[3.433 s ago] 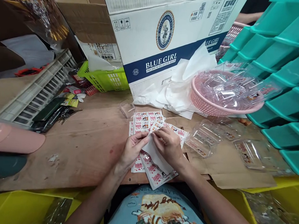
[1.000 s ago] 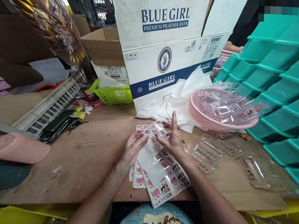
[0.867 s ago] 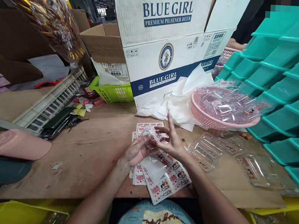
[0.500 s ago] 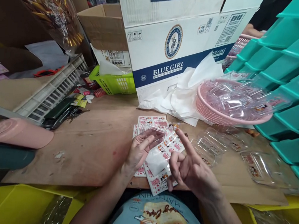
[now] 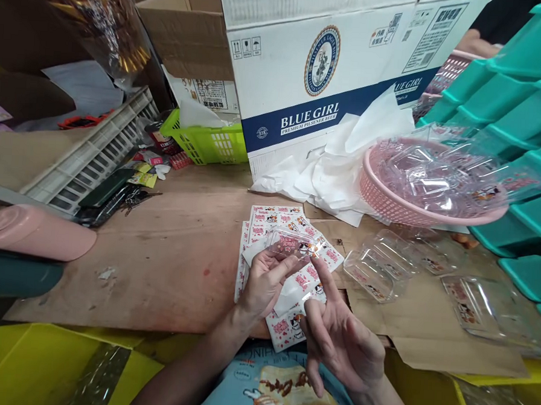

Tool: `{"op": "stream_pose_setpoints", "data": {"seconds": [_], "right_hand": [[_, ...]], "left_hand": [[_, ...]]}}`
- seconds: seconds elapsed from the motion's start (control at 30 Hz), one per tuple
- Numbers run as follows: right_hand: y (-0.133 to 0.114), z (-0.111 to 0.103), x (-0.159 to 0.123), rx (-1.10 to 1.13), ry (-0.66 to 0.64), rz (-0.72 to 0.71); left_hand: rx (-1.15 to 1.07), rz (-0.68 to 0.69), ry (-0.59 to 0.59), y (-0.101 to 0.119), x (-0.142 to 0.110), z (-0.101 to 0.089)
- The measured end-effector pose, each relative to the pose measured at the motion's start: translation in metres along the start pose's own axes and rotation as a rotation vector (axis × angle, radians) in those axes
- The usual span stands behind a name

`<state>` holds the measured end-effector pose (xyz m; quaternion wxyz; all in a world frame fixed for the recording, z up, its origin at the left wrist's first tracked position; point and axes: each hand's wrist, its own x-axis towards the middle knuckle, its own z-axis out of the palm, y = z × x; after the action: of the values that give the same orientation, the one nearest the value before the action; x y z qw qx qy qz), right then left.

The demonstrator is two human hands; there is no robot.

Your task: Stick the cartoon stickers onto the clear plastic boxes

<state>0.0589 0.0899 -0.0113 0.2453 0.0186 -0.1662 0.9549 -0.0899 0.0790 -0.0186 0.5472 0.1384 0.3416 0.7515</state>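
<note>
My left hand (image 5: 265, 282) is closed around a small clear plastic box (image 5: 278, 234), held above the sticker sheets (image 5: 270, 217). A transparent sticker (image 5: 305, 249) with pink lettering and cartoon cats lies against the box's side. The index fingertip of my right hand (image 5: 342, 339) is at the sticker's right end; its other fingers are spread apart and grip nothing. Several printed white sticker sheets overlap beneath both hands, with a blank whitish piece of backing (image 5: 290, 295) among them.
Clear boxes with stickers (image 5: 378, 265) lie at the right. Behind them stands a pink basket (image 5: 388, 202) full of clear boxes, beside stacked teal bins (image 5: 532, 234). White paper (image 5: 317, 178) lies before a beer carton (image 5: 276, 94). A pink tumbler (image 5: 37, 232) lies at the left.
The sticker, earlier on my right index fingertip beside the box, now lies against the box. My right hand has moved down and its fingers have spread. My left hand has shifted right.
</note>
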Motion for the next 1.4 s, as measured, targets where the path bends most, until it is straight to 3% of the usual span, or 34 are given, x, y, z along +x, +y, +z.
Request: {"op": "stream_pose_setpoints", "data": {"seconds": [0.4, 0.77, 1.13, 1.4], "right_hand": [[0.0041, -0.0053, 0.0033, 0.003, 0.013, 0.018], [0.0038, -0.0014, 0.0051, 0.019, 0.014, 0.012], [0.0041, -0.0068, 0.0051, -0.011, 0.054, 0.008], [0.0031, -0.0066, 0.0053, -0.044, 0.089, 0.011]], "left_hand": [[0.053, -0.016, -0.007, 0.0006, 0.0006, 0.0003], [0.019, -0.025, 0.086, -0.0022, 0.0025, 0.0012], [0.008, -0.011, 0.001, -0.0025, 0.0007, -0.0001], [0.022, -0.009, 0.007, 0.0010, 0.0008, 0.0044]]}}
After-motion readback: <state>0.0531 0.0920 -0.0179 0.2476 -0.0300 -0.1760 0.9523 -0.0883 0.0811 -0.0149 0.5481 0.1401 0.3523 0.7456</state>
